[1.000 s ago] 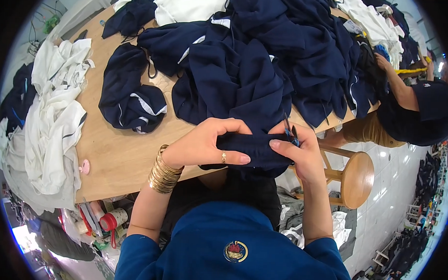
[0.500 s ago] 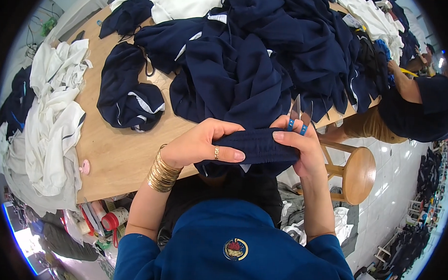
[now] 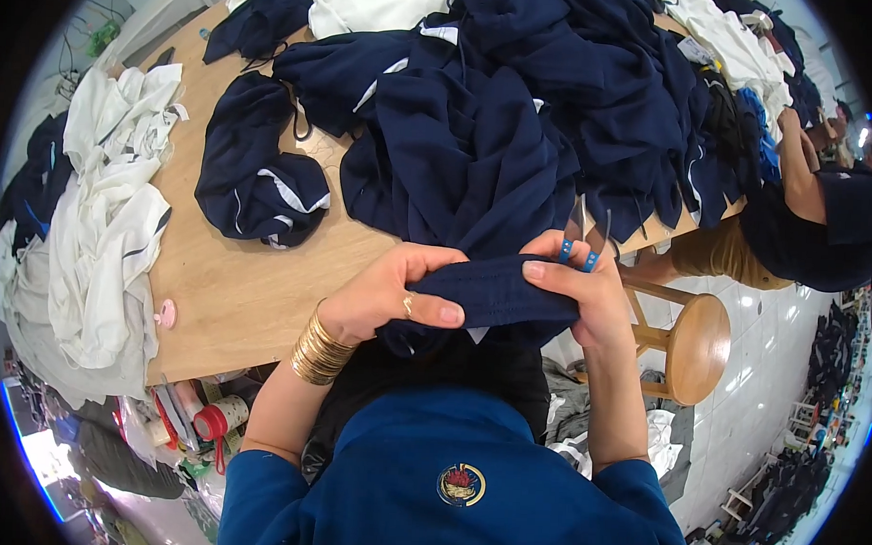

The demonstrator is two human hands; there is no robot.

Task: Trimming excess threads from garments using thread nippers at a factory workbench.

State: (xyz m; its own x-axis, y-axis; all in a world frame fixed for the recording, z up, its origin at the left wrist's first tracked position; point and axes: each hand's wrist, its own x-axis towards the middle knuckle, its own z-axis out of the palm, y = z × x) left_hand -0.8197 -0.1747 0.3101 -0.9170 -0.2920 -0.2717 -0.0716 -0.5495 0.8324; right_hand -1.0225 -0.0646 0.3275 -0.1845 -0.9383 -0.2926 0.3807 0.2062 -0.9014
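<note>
"Red and white, that bottle (image 3: 222,418) below the near edge of your table (image 3: 272,296). Can you be told what's in it?"

"No, its inside is hidden. It sits in a jumble of odds and ends, too crowded to sort out."

"And around you?"

"Your tabletop is pale wood. White clothes (image 3: 111,223) spill over its left side, with a small pink thing (image 3: 167,313) just beside them, and a big heap of navy clothes (image 3: 460,148) lies ahead of you. To your right, a round wooden stool (image 3: 699,349) stands on shiny pale floor tiles (image 3: 745,355), near a co-worker (image 3: 810,233) in a dark top."

"What about the piece you're holding?"

"You have a navy waistband (image 3: 502,294) stretched between both hands, at the table's near edge above your lap. It looks flat and folded, faintly stitched, with a bit of white cloth (image 3: 477,334) peeking out below. Your left hand (image 3: 387,288) pinches one end, thumb on top; your right hand (image 3: 589,287) clamps the other, blue-handled scissors (image 3: 579,251) looped on its fingers, blades apart and pointing away from you."
</note>
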